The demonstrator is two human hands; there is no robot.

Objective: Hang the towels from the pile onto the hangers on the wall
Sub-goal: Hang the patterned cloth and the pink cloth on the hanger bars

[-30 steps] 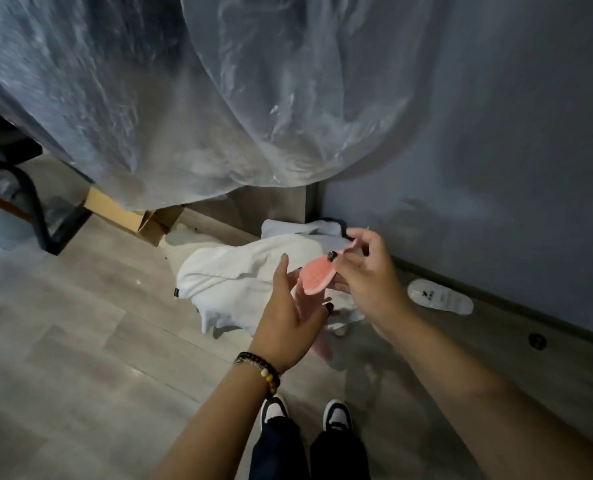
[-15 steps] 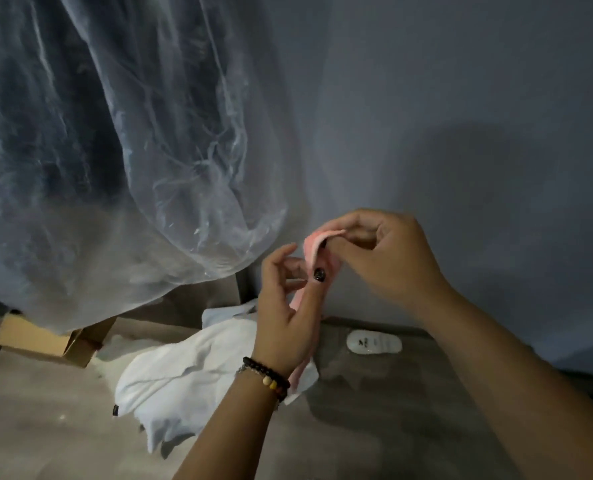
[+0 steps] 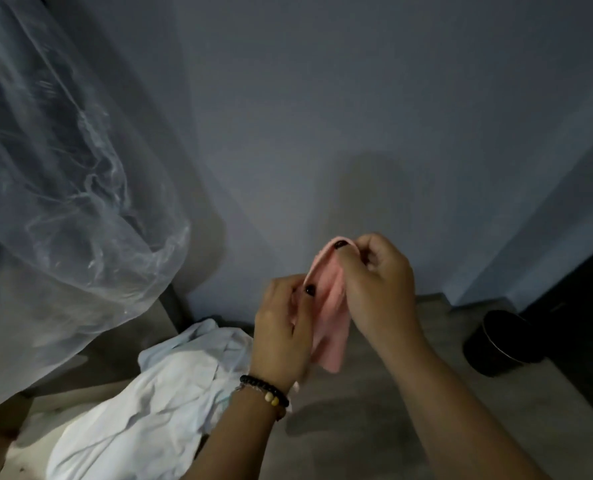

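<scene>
I see both hands pinching a small pink towel (image 3: 329,317) by its top edge, left hand (image 3: 283,327) lower, right hand (image 3: 378,282) higher, raised against the grey wall (image 3: 357,116), farther right of the white towel pile (image 3: 149,410) than half a second ago, a black bin (image 3: 499,344) now showing at right.

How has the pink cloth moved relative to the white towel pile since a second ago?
Yes. The pink cloth, pinched by both hands, has risen off the white towel pile and is now up against the wall.
</scene>
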